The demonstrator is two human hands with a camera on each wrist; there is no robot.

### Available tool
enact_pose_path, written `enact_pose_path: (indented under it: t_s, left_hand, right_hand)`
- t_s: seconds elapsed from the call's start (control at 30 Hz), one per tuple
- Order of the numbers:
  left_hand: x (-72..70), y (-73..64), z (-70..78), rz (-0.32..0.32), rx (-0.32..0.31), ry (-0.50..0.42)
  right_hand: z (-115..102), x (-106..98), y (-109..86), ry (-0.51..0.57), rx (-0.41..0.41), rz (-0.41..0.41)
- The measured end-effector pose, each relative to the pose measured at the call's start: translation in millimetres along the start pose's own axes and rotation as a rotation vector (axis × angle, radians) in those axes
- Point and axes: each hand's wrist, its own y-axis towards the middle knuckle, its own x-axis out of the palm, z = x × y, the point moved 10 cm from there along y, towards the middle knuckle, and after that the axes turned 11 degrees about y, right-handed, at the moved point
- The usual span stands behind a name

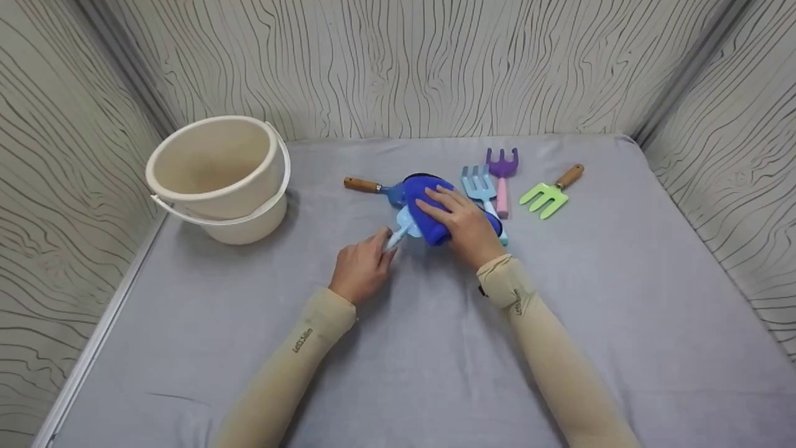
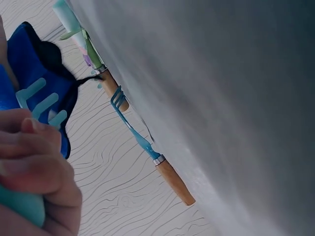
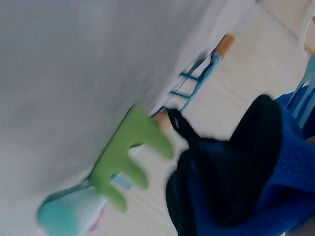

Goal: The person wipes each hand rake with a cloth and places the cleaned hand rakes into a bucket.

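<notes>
My left hand (image 1: 362, 264) grips the handle of a pale blue hand fork (image 1: 398, 238), its tines showing in the left wrist view beyond my curled fingers. In my right hand (image 1: 469, 224) is a blue cloth (image 1: 429, 208) with black edging, bunched under the fingers. The cloth lies against the head of the fork and covers part of it in the head view. From the right wrist side, the fork's tines (image 3: 305, 93) show in front of the blue cloth; my right thumb is hidden.
A cream bucket (image 1: 245, 227) with a white carrying handle stands at the back left. Behind the cloth lies a blue fork with a wooden handle (image 1: 360, 185). To the right lie a light blue fork (image 1: 479, 183), a purple-and-pink fork (image 1: 502, 167) and a green fork (image 1: 547, 198).
</notes>
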Motion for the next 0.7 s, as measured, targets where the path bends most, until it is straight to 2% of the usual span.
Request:
enact_pose_path:
  t_s: [0.1,0.2,0.43,0.6,0.7]
  left_hand:
    - [0.7,-0.6,2.2,-0.011,0.012,0.006]
    - [2.1,-0.8,2.2,-0.026,0.009,0.002]
    - [3.0,-0.5,1.9,-0.039,0.006,-0.006]
    - [2.7,-0.9,1.2,-0.054,-0.004,-0.034]
    - [0.1,-1.7,1.7,-0.034,0.005,-0.056]
  right_hand:
    - [17,-4,-3.4,0.063,0.086,-0.001]
    - [27,-4,-5.6,0.114,0.137,-0.010]
    - [40,-8,-7.2,0.196,0.192,0.010]
    - [48,-14,-7.7,0.209,0.208,0.023]
    - [56,-17,-8.6,0.220,0.238,0.019]
